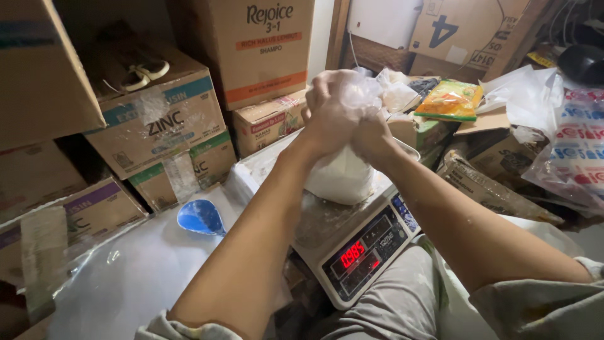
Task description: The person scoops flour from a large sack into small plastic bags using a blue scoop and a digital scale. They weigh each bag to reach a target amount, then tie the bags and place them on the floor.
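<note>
Nearest the lens: grey sleeves and two bare forearms reaching forward from the bottom edge, above a grey-trousered lap. Just beyond, a digital weighing scale (362, 242) with a lit red readout, tilted toward the lower right. On its platform, a clear plastic bag of white powder (343, 173), body resting on the scale, neck pulled upward. Left hand (330, 113) clenched around the bag's gathered top; right hand (371, 135) pressed against it just below, fingers curled on the same twisted plastic. To the left, a blue scoop (200, 217) lying in a wide open sack of white powder (126, 277). Behind, stacked cardboard boxes (163, 132), one with a pair of shoes (138, 69) on top. To the right, a yellow-orange snack packet (450, 101) on more boxes, beside loose plastic bags (535, 94) and printed red-and-blue wrapping (576, 145).
</note>
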